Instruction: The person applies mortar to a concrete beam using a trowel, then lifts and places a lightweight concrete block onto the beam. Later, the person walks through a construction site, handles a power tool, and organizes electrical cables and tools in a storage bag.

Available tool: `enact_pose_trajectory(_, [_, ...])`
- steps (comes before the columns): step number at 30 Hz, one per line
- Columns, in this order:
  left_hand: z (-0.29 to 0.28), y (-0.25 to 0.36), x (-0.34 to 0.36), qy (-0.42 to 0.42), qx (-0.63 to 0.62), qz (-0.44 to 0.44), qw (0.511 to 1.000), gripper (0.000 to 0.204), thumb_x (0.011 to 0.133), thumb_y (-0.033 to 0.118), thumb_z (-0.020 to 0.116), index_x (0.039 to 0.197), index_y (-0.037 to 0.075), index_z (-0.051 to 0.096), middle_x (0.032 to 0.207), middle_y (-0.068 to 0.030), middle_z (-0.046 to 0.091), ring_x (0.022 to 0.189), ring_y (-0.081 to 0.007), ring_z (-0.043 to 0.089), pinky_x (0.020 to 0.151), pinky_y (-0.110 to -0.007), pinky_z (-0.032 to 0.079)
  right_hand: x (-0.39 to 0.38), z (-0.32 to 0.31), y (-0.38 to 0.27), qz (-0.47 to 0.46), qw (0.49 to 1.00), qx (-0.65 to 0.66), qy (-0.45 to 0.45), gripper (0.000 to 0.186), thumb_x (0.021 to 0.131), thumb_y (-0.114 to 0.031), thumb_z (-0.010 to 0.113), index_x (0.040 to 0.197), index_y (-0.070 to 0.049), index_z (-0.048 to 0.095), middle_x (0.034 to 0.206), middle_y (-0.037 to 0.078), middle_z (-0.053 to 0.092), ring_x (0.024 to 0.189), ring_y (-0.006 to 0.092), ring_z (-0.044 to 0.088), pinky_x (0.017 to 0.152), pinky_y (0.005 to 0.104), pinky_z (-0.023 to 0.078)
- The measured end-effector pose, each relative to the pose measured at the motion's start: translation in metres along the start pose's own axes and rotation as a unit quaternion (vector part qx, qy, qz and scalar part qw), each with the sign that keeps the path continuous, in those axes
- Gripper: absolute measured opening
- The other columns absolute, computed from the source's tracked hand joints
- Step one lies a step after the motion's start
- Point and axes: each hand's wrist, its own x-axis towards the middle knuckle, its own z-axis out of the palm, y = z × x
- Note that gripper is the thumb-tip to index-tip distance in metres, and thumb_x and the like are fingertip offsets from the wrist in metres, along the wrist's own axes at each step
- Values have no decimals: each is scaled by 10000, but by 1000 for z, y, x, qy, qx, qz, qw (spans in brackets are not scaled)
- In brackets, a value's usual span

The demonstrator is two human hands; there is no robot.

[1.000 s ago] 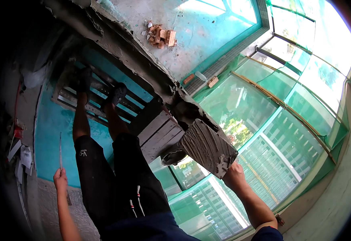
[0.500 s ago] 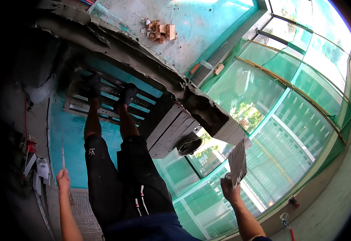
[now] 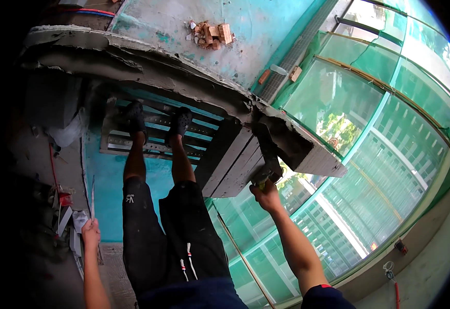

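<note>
Right grip (image 3: pixel 267 196) round trowel (image 3: pixel 268 153), hollow (image 3: pixel 293 143) alongside, contents unclear

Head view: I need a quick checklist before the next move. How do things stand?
1. Right hand has a closed grip on the trowel: ok, fingers around its handle.
2. Left hand has a closed grip on the thin tool: ok.
3. Both feet on the slatted platform: ok.
4. Brick pile away from the feet: ok, it lies beyond the mortar-covered ledge.
5. Ledge surface even: not ok, ragged, with a dark hollow near its right end.
6. Mortar on the trowel's blade: cannot tell, too dark.
</note>
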Motion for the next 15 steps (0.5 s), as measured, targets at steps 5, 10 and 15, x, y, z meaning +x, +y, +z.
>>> enact_pose_trajectory(5, [-21, 14, 4, 9, 24, 3, 1000, 224, 928, 272, 566, 891, 53, 592, 533, 22, 432, 376, -83, 376, 338, -262, 257, -28, 36, 23, 155, 986, 62, -16, 231, 791, -173, 644, 915, -86, 470, 608, 18, 494, 454, 112, 471, 390, 272, 359])
enact_pose_trajectory(10, [-30, 43, 6, 2, 66, 13, 998, 234, 936, 282, 553, 843, 68, 561, 538, 20, 428, 367, -87, 366, 331, -259, 267, -75, 34, 71, 271, 955, 112, 41, 218, 769, -166, 639, 847, -63, 463, 597, 36, 496, 451, 157, 496, 404, 310, 396])
enact_pose_trajectory(15, [-13, 84, 3, -6, 71, 25, 997, 232, 929, 285, 562, 835, 74, 552, 544, 15, 439, 368, -88, 363, 332, -260, 273, -111, 24, 120, 259, 921, 273, 99, 183, 786, -139, 635, 798, -52, 474, 606, 26, 471, 470, 155, 504, 422, 319, 426])
